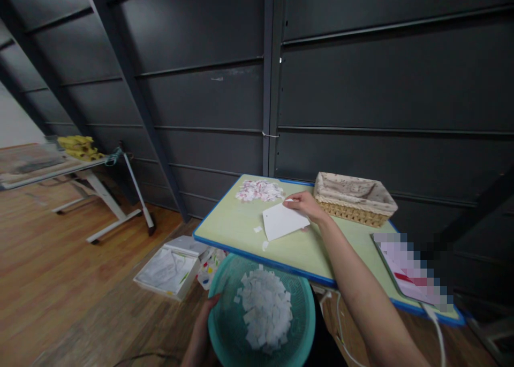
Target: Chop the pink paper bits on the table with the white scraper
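Observation:
My right hand (305, 204) pinches the upper edge of a white sheet of card (284, 221), held tilted over the pale green table top (225, 222). Low in the view, my left hand (204, 324) grips the left rim of a teal plastic basket (225, 329); its fingers are partly hidden behind the wall. Inside the basket lies a heap of small white paper pieces (267, 311). Another pile of paper scraps (260, 190), white with pink marks, sits at the table's far left. A few loose scraps (257, 229) lie beside the card.
A cloth-lined wicker basket (353, 212) stands at the table's back right, with a partly blurred tablet-like thing (409, 273) nearer me. On the floor at left is a white open box (168, 270). A dark panelled wall (209, 99) rises behind; another table (60, 169) stands far left.

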### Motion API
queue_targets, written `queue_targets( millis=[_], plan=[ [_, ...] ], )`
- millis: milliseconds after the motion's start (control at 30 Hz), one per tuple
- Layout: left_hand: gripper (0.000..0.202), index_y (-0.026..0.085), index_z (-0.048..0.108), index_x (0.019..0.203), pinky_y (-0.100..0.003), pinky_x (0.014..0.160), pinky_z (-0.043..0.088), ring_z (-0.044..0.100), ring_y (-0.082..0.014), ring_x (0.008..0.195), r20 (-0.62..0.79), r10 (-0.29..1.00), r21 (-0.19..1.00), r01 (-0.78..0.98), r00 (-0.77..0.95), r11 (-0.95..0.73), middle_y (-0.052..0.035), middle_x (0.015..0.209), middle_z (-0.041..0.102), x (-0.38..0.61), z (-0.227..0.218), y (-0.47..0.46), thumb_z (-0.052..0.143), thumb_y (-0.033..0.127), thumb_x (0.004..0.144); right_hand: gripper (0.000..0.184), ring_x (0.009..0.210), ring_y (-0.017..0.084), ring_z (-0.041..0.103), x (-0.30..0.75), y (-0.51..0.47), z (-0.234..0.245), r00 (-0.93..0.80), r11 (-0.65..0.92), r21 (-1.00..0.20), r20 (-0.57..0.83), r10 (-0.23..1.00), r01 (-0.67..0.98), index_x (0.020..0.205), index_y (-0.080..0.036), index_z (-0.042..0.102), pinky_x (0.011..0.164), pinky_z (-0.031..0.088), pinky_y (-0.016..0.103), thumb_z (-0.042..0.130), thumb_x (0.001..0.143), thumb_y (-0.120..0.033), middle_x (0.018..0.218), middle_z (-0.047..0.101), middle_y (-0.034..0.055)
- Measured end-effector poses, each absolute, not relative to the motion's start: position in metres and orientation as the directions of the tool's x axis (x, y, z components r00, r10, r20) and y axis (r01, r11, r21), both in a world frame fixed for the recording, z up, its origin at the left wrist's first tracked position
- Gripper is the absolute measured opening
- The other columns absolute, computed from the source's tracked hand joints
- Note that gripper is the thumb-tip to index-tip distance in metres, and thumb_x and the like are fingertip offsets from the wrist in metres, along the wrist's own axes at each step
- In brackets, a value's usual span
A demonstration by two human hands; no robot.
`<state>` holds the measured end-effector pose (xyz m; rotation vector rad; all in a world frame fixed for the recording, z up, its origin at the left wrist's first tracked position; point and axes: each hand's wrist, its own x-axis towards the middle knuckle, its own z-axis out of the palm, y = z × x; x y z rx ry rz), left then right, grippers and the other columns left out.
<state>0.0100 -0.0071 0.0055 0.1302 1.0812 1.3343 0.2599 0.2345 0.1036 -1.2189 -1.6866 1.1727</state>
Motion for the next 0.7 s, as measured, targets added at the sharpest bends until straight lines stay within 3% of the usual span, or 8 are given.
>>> queue_targets(
  millis=[133,400,600,700],
  plan=[
    [0.063,0.009,0.052,0.131,-0.049,0.094,0.049,0.069,-0.0339,0.096,-0.607,0.784,0.601,-0.721,-0.133,0.343,-0.0112,0.085,0.079,0.008,0.002,-0.008,0.069,0.029,0.073,0.027,0.044,0.011,0.049,0.256,0.233,0.101,-0.307,0.122,-0.948,0.026,0.951,0.296,0.072,-0.011,0.069,0.039,0.028,0.021,0.069,0.06,-0.035,0.053,0.06,0.0019],
    [0.058,0.008,0.057,0.125,-0.047,0.096,0.048,0.069,-0.0325,0.096,-0.589,0.786,0.671,-0.657,-0.19,0.343,-0.0089,0.077,0.079,0.004,-0.003,-0.01,0.07,0.028,0.073,0.03,0.044,0.011,0.049,0.247,0.225,0.102,-0.319,0.109,-0.967,0.031,0.947,0.228,0.076,-0.01,0.069,0.038,0.029,0.021,0.07,0.06,-0.036,0.056,0.062,0.003],
    [0.054,0.01,0.059,0.123,-0.05,0.095,0.049,0.067,-0.0341,0.101,-0.594,0.789,0.624,-0.709,-0.158,0.328,-0.0128,0.096,0.078,0.005,0.004,-0.009,0.069,0.031,0.073,0.029,0.048,0.012,0.053,0.24,0.223,0.098,-0.368,0.083,-0.974,0.0,0.93,0.209,0.074,-0.011,0.07,0.042,0.033,0.021,0.072,0.06,-0.036,0.06,0.065,0.0041],
    [0.051,0.011,0.061,0.12,-0.05,0.095,0.049,0.067,-0.0339,0.101,-0.607,0.777,0.626,-0.702,-0.166,0.34,-0.0119,0.093,0.078,0.006,0.006,-0.008,0.069,0.03,0.073,0.031,0.051,0.013,0.055,0.236,0.223,0.096,-0.407,0.071,-0.98,-0.012,0.913,0.188,0.076,-0.011,0.07,0.044,0.035,0.021,0.074,0.059,-0.036,0.062,0.066,0.0042]
  ],
)
